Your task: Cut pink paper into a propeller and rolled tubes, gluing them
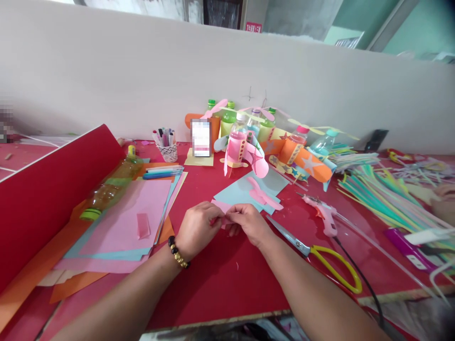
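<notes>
Between my two hands is a small piece of pink paper (221,205), partly covered by the fingers. My left hand (202,222), with a beaded bracelet on the wrist, pinches it from the left. From the right, my right hand (249,221) grips it with thumb and forefinger, and the fingertips of both hands nearly meet. Just beyond lie light blue sheets (234,186) with a pink paper propeller (263,194) on top. Scissors (302,247) with yellow handles rest right of my right hand, near a pink glue gun (322,213).
Bottle planes (237,142) with paper wings stand at the back, beside a phone (201,137) and a pen cup (168,150). Paper sheets (121,213) and a plastic bottle (112,184) lie left. Coloured strips (377,194) fill the right, where another person's hand (444,201) shows.
</notes>
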`<act>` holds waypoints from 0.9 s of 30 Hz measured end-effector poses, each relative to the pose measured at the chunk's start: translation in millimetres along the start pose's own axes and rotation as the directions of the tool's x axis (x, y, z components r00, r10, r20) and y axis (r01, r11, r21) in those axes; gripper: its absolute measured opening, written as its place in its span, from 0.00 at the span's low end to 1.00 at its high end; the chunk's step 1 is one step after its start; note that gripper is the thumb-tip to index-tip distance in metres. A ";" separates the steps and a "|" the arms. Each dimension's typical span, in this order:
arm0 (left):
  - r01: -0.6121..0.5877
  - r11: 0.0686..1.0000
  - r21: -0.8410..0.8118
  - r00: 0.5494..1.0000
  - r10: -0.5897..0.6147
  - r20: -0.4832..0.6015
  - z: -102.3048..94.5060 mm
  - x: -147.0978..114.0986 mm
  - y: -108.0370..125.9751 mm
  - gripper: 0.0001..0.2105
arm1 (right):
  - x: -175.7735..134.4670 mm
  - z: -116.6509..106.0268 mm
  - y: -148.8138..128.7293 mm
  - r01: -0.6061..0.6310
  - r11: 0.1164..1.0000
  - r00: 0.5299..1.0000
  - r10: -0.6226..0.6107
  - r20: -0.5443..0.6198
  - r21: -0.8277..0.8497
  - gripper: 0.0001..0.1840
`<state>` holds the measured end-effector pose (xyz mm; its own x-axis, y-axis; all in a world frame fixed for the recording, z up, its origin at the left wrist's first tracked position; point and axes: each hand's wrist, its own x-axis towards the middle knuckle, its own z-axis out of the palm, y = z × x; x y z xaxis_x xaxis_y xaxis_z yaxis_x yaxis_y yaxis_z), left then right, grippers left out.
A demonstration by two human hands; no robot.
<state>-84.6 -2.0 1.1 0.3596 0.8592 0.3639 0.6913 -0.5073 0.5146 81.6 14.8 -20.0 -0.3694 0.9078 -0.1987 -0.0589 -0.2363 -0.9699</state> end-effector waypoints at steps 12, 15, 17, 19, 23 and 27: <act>0.271 0.914 -0.302 0.959 -0.229 0.166 2.0 2.9 -7.0 0.06 | -5.1 -0.4 -7.6 0.099 0.969 0.994 -0.105 -0.018 -0.227 0.04; 0.289 0.899 -0.329 0.954 -0.243 0.172 -0.7 4.0 -6.3 0.05 | -4.2 -1.0 -5.6 0.101 0.977 0.995 -0.104 -0.003 -0.186 0.05; 0.293 0.898 -0.329 0.955 -0.257 0.150 -1.6 4.0 -4.7 0.05 | -2.9 -1.1 -3.5 0.074 0.989 0.997 -0.074 0.004 -0.130 0.06; 0.282 0.908 -0.309 0.959 -0.255 0.125 -1.3 3.4 -2.9 0.06 | -1.9 -1.0 -2.0 0.050 0.994 0.999 -0.048 0.021 -0.101 0.08; 0.176 0.967 -0.186 0.984 -0.172 0.040 0.7 1.6 -1.1 0.07 | -1.2 -0.1 -1.9 0.025 0.997 1.000 -0.025 0.006 -0.067 0.07; 0.070 0.994 -0.082 0.997 -0.072 -0.017 1.3 0.5 -1.0 0.08 | -1.4 0.1 -1.3 0.008 0.999 1.000 -0.009 -0.003 -0.041 0.07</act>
<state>-84.3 -1.0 -0.3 0.2983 0.8921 0.3394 0.6609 -0.4496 0.6009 82.1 13.8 -18.4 -0.3664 0.9107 -0.1908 -0.0242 -0.2144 -0.9765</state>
